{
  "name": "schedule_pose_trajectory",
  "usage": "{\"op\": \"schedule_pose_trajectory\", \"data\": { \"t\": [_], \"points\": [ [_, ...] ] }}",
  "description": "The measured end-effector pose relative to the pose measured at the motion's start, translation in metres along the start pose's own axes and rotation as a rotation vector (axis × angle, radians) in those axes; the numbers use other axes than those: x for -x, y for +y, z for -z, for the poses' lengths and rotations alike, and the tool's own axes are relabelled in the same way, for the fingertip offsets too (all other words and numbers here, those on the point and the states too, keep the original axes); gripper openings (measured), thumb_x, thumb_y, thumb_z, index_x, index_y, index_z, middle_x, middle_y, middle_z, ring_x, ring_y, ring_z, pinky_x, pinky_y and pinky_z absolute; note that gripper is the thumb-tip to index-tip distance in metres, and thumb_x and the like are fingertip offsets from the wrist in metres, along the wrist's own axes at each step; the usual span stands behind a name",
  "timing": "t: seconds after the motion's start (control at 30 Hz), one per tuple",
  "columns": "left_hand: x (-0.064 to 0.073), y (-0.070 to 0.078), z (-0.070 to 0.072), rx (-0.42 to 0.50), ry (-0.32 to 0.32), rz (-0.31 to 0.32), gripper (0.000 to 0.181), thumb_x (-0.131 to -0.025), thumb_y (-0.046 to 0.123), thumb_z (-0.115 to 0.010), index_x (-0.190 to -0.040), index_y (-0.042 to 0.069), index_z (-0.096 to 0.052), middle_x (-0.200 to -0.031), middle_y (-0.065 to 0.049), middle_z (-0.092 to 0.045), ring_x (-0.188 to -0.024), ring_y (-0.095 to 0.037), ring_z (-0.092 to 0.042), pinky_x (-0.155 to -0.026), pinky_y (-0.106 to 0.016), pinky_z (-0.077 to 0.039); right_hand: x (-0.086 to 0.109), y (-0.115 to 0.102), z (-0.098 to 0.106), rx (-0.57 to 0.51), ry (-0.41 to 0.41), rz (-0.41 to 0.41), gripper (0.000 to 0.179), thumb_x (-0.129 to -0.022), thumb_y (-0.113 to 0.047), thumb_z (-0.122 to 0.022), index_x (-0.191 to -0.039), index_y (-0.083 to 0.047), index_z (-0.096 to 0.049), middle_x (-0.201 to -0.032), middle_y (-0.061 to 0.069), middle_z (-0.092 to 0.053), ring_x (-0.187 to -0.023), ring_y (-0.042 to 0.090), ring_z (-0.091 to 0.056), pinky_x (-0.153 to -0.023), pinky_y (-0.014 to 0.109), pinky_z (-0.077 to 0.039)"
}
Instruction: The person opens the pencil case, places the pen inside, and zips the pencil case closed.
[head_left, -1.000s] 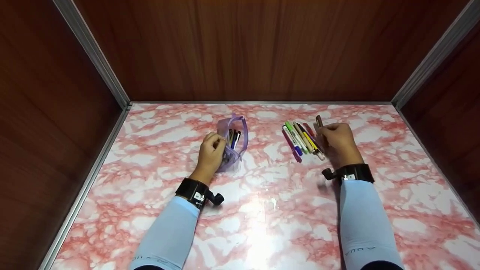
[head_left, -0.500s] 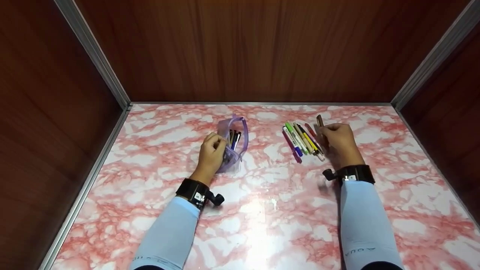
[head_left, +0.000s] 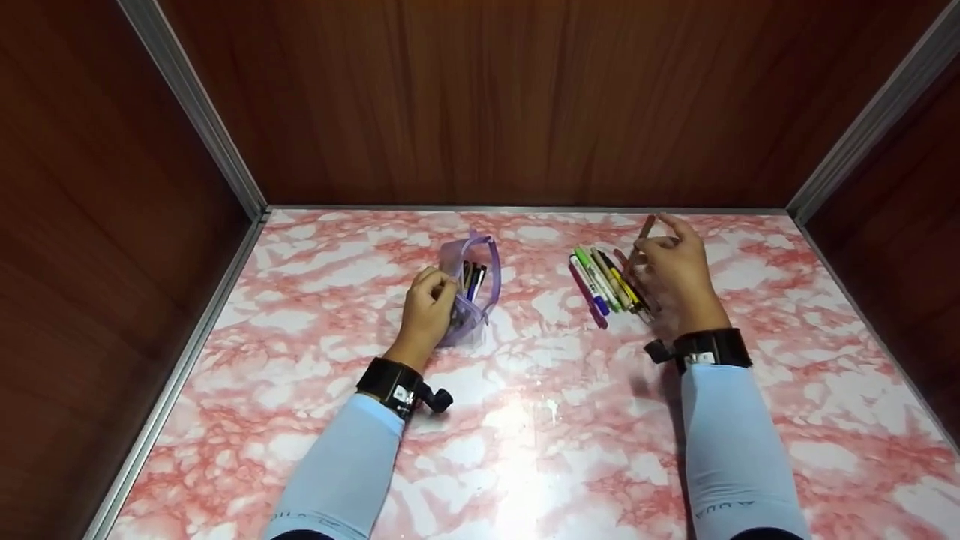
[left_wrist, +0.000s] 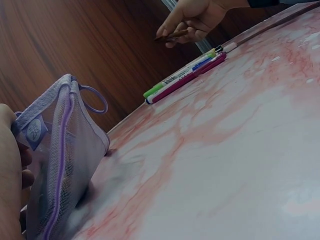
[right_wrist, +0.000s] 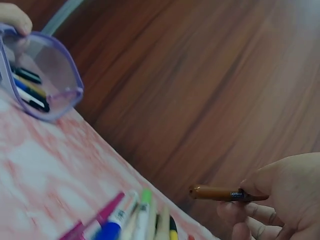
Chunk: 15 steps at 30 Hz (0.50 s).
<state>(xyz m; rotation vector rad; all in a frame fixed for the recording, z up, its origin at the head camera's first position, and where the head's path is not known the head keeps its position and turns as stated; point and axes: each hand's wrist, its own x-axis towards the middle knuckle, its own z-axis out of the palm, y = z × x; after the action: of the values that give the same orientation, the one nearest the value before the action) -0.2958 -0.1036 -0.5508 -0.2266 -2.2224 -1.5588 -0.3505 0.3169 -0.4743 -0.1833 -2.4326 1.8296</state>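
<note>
My left hand (head_left: 426, 311) grips the near-left edge of a purple mesh pencil case (head_left: 452, 256), which stands unzipped with its mouth spread to the right. Several pens (right_wrist: 30, 90) lie inside it, seen through the opening in the right wrist view. On the right, my right hand (head_left: 681, 266) pinches a brown marker (right_wrist: 215, 193) between thumb and fingers, raised over the right side of a row of pens. That row has a magenta pen (head_left: 587, 295), a white marker with a blue cap (head_left: 589, 285), a green-ended marker (head_left: 582, 257) and several others side by side.
The red-and-white marbled table (head_left: 525, 390) is bounded by brown wood-grain panels (head_left: 495, 97) at the back and both sides. A metal strip (head_left: 525, 208) runs along its back edge. Table surface separates the pencil case from the pen row.
The brown marker has been lifted and tilted, its far end now leaning right. My right hand has shifted its fingers outward around it. The left hand still holds the pencil case.
</note>
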Motion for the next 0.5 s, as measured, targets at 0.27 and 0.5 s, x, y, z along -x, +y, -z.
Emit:
{"op": "schedule_pose_trajectory", "data": {
  "t": [0.27, 0.5],
  "points": [
    [0.001, 0.0, 0.0, -0.007, 0.007, -0.011, 0.018, -0.104, 0.01, -0.069, -0.089, 0.001, -0.073, -0.092, -0.01, -0.063, -0.094, -0.018, -0.058, -0.088, -0.028, -0.048, 0.011, -0.024, -0.035, -0.169, -0.026, 0.016, 0.08, -0.106, -0.004, -0.071, -0.178, -0.017, -0.038, -0.09, -0.012, -0.079, -0.074, 0.006, -0.079, -0.072, 0.023, -0.066],
    [0.0, -0.001, 0.0, 0.009, 0.015, -0.012, 0.018, -0.104, 0.008, -0.069, -0.088, 0.0, -0.072, -0.092, -0.011, -0.062, -0.094, -0.017, -0.057, -0.087, -0.028, -0.048, 0.016, -0.038, -0.072, -0.249, -0.051, 0.06, 0.069, -0.105, -0.004, -0.074, -0.168, -0.012, -0.045, -0.091, -0.009, -0.08, -0.079, 0.009, -0.08, -0.075, 0.025, -0.065]
  ]
}}
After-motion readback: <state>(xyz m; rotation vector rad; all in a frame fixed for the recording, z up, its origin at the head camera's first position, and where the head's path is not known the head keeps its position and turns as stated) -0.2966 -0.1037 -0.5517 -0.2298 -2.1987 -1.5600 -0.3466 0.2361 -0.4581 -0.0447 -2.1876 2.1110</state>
